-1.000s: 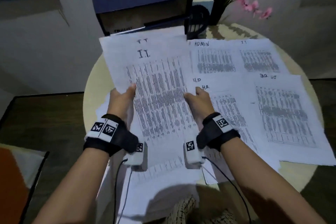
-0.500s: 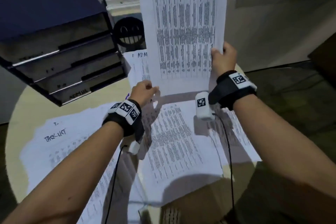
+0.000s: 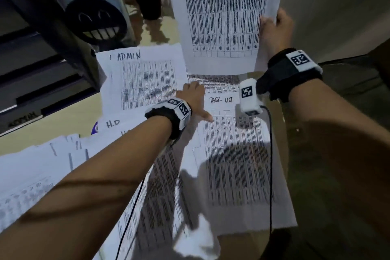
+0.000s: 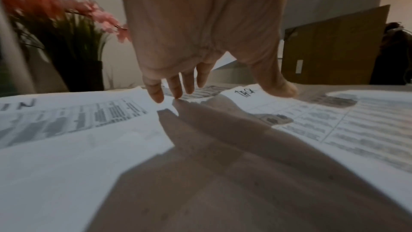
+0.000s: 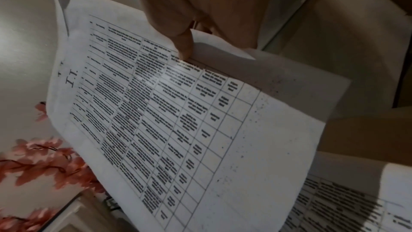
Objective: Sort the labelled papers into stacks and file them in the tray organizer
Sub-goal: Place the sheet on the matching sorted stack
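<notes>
My right hand point(image 3: 272, 22) grips a small stack of printed sheets labelled I.T. point(image 3: 223, 17) by its right edge and holds it upright above the table. In the right wrist view my thumb point(image 5: 185, 47) pinches those I.T. sheets point(image 5: 178, 121). My left hand point(image 3: 193, 98) reaches down with straight fingers onto the papers on the table, between the ADMIN sheet point(image 3: 143, 78) and the TASK LIST sheet point(image 3: 232, 154). Its fingertips point(image 4: 176, 94) touch a sheet's edge and hold nothing. The dark tray organizer point(image 3: 42, 74) stands at the left.
An H.D sheet point(image 3: 114, 123) and more loose papers point(image 3: 31, 175) lie at the lower left on the round table point(image 3: 69, 120). A black smiley-face holder point(image 3: 95, 21) and a dark vase of pink flowers point(image 4: 73, 55) stand behind the papers.
The I.T. sheets went from lying on the table to being held upright in my right hand alone. My left hand let go of them and dropped to the papers on the table.
</notes>
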{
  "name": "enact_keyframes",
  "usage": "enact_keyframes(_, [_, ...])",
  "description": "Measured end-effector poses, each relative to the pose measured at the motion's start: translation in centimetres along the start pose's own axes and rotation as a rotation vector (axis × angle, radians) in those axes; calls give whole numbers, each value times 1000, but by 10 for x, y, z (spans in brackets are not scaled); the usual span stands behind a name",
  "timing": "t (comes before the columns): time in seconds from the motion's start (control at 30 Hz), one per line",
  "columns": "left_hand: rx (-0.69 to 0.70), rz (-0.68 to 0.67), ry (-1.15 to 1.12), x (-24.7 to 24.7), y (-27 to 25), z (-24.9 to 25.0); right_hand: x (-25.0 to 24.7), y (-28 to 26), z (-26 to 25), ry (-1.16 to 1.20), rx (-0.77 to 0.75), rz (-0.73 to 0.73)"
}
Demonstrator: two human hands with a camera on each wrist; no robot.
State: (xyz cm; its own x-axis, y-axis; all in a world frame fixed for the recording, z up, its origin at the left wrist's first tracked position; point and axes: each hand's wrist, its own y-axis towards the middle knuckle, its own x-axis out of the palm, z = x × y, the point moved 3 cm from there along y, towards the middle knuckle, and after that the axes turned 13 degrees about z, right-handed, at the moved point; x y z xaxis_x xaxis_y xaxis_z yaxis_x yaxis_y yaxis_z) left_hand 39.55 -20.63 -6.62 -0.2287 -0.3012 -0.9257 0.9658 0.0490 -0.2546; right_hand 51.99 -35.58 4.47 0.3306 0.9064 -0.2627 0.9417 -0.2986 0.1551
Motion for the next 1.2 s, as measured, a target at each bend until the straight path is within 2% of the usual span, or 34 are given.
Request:
enact_keyframes(0.13, [53,54,124,14,-1,12,4,5,22,15,58,-35])
enact_keyframes(0.2, [111,78,51,15,-7,15,2,4,39,-22,132,-37])
enact_keyframes(0.27, [109,79,-104,16,-15,13,-2,2,59,-31,245,-31])
enact_keyframes(0.33, [81,98,-169,14,-27,10,-8,-6,73,-152,306,-63])
enact_keyframes(0.4, [102,128,-89,10,-38,5,-19,-6,95,-386,325,-129])
enact_keyframes(0.53, [65,26,-180,5,-50,-7,-29,-17,118,-677,235,-303])
enact_keyframes(0.63, [77,64,-125,-1,-55,-8,-27,-27,123,-693,172,-458])
enact_keyframes(0.73, [65,89,-154,-1,-56,-10,-26,-39,120,-745,83,-547])
enact_keyframes(0.83, [65,112,-181,2,-56,-9,-29,-46,124,-818,125,-608])
enact_keyframes(0.93, [51,160,-198,1,-51,-5,-32,-47,120,-876,142,-538])
enact_keyframes(1.03, [-3,132,-141,7,-43,-4,-39,-46,105,-762,178,-311])
enact_keyframes(1.13, [-47,113,-47,11,-42,-3,-41,-52,73,-660,74,-127])
enact_keyframes(1.2, [-58,154,-55,2,-50,-8,-31,-67,48,-588,-17,-92])
